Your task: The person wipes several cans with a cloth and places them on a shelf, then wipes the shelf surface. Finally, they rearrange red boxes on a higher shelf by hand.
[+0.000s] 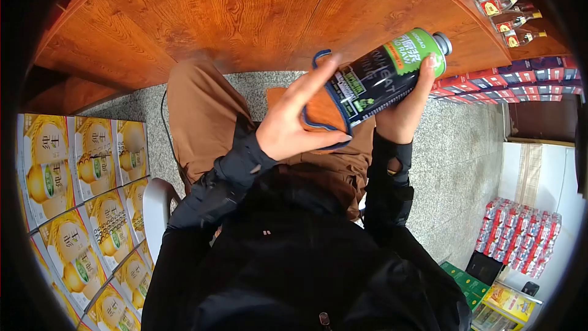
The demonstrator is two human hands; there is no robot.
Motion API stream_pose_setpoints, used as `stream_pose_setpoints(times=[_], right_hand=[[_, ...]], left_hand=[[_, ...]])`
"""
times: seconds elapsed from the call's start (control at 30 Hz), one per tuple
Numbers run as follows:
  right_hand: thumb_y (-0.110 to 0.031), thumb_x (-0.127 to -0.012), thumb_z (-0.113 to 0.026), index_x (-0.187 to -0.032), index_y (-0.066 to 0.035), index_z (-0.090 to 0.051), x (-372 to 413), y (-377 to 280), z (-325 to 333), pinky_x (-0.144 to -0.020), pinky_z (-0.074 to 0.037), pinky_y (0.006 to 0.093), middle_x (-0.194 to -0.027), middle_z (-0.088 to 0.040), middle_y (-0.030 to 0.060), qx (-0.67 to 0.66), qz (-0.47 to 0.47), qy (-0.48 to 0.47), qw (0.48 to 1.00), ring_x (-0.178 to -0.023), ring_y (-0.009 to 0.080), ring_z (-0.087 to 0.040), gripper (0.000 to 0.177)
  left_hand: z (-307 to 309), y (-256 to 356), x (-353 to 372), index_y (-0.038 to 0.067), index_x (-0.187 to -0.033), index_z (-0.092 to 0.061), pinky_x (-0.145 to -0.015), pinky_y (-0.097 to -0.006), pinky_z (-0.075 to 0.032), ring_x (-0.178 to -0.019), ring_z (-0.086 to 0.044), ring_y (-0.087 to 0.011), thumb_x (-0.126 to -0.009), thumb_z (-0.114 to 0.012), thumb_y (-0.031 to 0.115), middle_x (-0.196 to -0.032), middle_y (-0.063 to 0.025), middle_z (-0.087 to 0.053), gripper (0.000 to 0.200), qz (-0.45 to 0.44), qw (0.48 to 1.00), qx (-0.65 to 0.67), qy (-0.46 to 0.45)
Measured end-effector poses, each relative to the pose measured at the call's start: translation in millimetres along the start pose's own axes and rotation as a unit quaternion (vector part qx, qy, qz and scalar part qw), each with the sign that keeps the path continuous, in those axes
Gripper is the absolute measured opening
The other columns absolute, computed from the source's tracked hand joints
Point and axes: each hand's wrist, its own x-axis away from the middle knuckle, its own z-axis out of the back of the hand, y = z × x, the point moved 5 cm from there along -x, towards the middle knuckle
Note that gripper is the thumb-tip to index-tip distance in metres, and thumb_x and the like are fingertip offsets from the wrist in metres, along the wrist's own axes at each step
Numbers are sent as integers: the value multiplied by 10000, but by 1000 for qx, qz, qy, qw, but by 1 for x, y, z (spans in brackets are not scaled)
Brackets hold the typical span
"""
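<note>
A black and green bottle (376, 83) with a silver cap is tilted above my lap, its capped end up and to the right. My right hand (409, 99) is wrapped round it from below, the thumb on the green part near the cap. My left hand (294, 113) grips an orange cloth (327, 108) with a blue edge, pressed against the bottle's bottom end. The bottle's underside is covered by the cloth.
A brown wood-grain counter (245, 12) curves in front of my knees. Stacked yellow-and-white cartons (92, 153) stand at left, beside a pale chair (158, 208). At right are small bottles (514, 24) on a shelf, red-and-blue boxes (508, 83) and red-wrapped packs (520, 233).
</note>
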Motion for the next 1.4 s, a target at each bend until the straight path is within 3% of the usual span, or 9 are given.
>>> stream_pose_setpoints(times=[0.07,0.43,0.57,0.6,0.7,0.83,0.97,1.23,1.4], right_hand=[[-493,-983,-577,-1269,-55,-535,-1,-4,0,-862,-551,382,-1072,-665,109,-39,-20,1,999,-941,233,-668,525],[-567,-985,-493,-1235,-42,-521,-1,19,1,-835,-566,444,-1052,-667,193,-143,-138,-4,980,-925,321,-669,581],[-568,-985,-484,-1202,-24,-545,-4,28,7,-829,-568,441,-1049,-676,186,-115,-124,19,985,-930,319,-670,589],[-568,-985,-484,-1202,-24,-545,-3,27,5,-829,-568,441,-1049,-676,186,-115,-123,17,986,-930,319,-670,589],[-578,-982,-480,-1138,-10,-584,-2,26,2,-833,-565,433,-1018,-688,172,-147,-130,2,980,-918,307,-673,599],[-555,-990,-452,-1150,-16,-618,-11,24,8,-905,-539,443,-1078,-698,148,-188,-101,-30,977,-983,311,-668,586],[-565,-988,-460,-1149,-19,-614,-23,18,17,-892,-542,456,-1076,-697,156,-170,-91,-8,981,-967,319,-668,589],[-578,-986,-466,-1150,-17,-588,-13,25,13,-873,-556,456,-1053,-689,175,-129,-108,44,985,-947,331,-673,597],[-561,-983,-501,-1172,-30,-590,-5,22,-2,-882,-542,422,-1077,-690,129,-167,-60,2,984,-958,288,-667,570]], left_hand=[[1,-13,8,37,-1578,-255,-1166,-337,-295,-1454,-318,-185,-693,-869,-4,-1624,-99,-287,1077,37,980,195,-8],[-8,-6,7,26,-1568,-245,-1206,-405,-238,-1493,-281,-282,-559,-956,71,-1622,-180,-265,1235,-116,971,170,122],[-3,5,3,-23,-1461,-419,-1179,-400,-292,-1413,-418,-296,-789,-760,21,-1517,-195,-438,754,-98,969,154,167],[-2,3,0,-39,-1407,-468,-1171,-390,-301,-1378,-461,-289,-887,-566,-10,-1477,-198,-482,530,-80,955,208,196],[-11,-16,-10,-21,-1419,-457,-1171,-400,-329,-1373,-465,-276,-1006,-484,33,-1484,-192,-468,417,19,856,453,248],[-17,-14,-15,92,-1529,-334,-1146,-459,-404,-1355,-485,-315,-1054,-452,215,-1511,-174,-432,505,27,835,494,241],[-27,-5,1,104,-1574,-272,-1124,-341,-405,-1339,-475,-203,-940,-568,-92,-1532,-105,-397,726,80,801,533,259],[-21,6,-7,82,-1604,-133,-1063,-350,-430,-1322,-464,-205,-775,-724,-108,-1507,-131,-385,1035,16,934,308,180],[-22,-7,-12,85,-1545,-289,-1106,-388,-428,-1314,-500,-227,-981,-540,49,-1493,-100,-430,618,75,760,599,240]])
